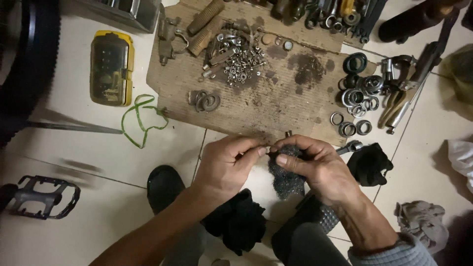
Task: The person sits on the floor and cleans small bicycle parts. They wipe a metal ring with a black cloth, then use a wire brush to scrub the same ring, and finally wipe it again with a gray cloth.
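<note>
Steel wool pad (287, 176): a grey wad low in the middle of the view, held over the tiled floor (88, 148) just below the cardboard's near edge.
Right hand (318, 165): fingers curled around the wad, thumb pressed flat on its front.
Left hand (224, 165): thumb and forefinger pinch a small dark metal part (269, 149) that meets the top of the wad; the part is too small to name.
Cardboard sheet (256, 98): stained brown, lying on the floor at 12 o'clock from the hands.
Nuts and washers (239, 59): a loose heap on the upper cardboard, with ribbed brown grips (204, 17) just beyond.
Bearing rings (357, 96): a cluster at 2 o'clock, on the cardboard's right edge.
Wrench (351, 146): its head shows just right of the right hand, at 3 o'clock.
Black cloth (369, 163): bunched beside the wrench; another dark cloth (239, 221) lies at 6 o'clock between the forearms.
Yellow case (112, 68): at 10 o'clock, well apart from the hands.
Green cord (140, 118): looped on the floor below the case.
Bicycle pedal (42, 197): at 8 o'clock near the left edge.
Tyre (29, 59): black, along the upper left edge.
</note>
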